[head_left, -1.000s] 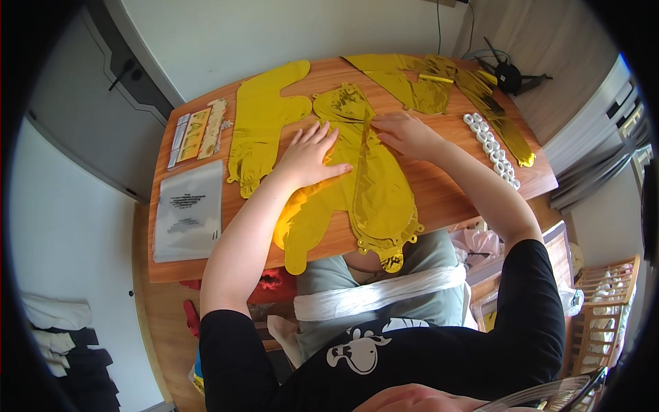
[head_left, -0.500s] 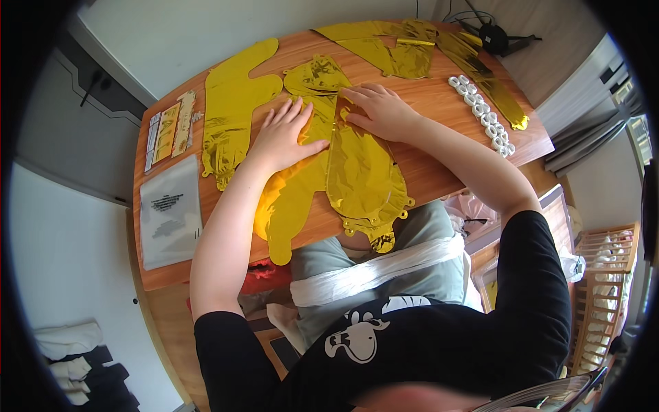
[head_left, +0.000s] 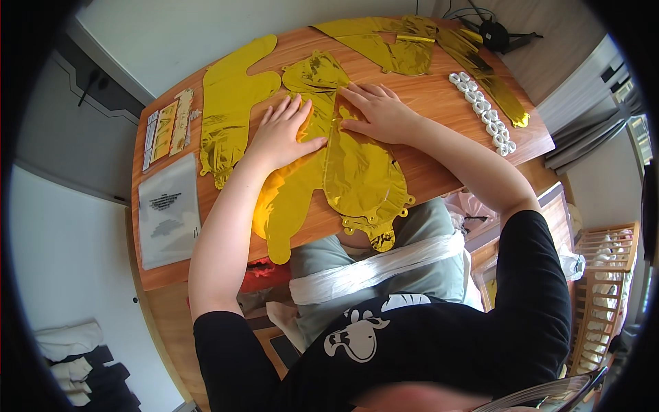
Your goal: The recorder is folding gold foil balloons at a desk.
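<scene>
A flat gold foil balloon [head_left: 364,175] lies in front of me on the wooden table [head_left: 439,161], its lower tabs hanging past the near edge. My left hand [head_left: 281,134] rests on its left part, fingers spread and palm down. On its upper right part lies my right hand [head_left: 379,112], fingers stretched out and thumb apart. Between the hands runs a seam or folded edge of the foil. Neither hand grips anything. Another flat gold foil balloon [head_left: 233,103] lies just left of my left hand.
Further gold foil pieces [head_left: 384,44] lie along the far edge. White ribbon rolls [head_left: 484,113] form two rows at the right. A clear plastic bag [head_left: 168,209] and printed cards [head_left: 165,130] lie at the left. A black device [head_left: 494,34] stands at the far right corner.
The balloon's upper part has shifted slightly away from me, and its right part lies a little flatter. My right hand has moved very slightly; my left hand stays nearly in place.
</scene>
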`<state>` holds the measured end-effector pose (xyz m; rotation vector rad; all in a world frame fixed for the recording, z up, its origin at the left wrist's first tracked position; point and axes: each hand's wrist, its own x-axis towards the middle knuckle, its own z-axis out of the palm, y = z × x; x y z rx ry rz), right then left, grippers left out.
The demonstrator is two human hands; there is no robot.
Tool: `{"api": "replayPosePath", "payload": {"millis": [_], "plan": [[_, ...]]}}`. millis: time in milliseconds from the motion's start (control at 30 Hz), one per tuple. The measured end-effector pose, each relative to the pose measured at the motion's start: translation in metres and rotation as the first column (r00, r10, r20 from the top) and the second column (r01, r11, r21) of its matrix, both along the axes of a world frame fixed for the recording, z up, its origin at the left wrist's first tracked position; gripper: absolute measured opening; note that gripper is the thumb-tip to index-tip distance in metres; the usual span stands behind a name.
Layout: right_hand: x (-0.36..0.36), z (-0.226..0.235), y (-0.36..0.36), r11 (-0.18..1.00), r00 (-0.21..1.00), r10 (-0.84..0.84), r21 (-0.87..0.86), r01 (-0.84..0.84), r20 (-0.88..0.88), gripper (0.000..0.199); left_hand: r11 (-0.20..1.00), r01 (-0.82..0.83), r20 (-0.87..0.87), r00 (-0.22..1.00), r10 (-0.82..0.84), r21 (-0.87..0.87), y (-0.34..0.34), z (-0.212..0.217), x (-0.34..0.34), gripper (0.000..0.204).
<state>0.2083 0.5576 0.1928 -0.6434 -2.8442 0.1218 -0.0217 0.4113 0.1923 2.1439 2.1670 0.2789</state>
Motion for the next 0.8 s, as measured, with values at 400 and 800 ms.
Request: {"api": "replayPosePath", "payload": {"millis": [400, 800], "plan": [[0.003, -0.009, -0.003, 0.999, 1.000, 0.006, 0.037, -0.005, -0.014, 0.101, 1.000, -0.003, -0.010, 1.000, 0.003, -0.008, -0.001, 0.001, 0.002, 0.098], [0.003, -0.007, -0.010, 0.998, 0.999, -0.023, 0.055, 0.021, 0.034, 0.092, 0.992, -0.020, 0.358, 0.933, -0.027, 0.125, 0.002, -0.004, -0.010, 0.100]]}}
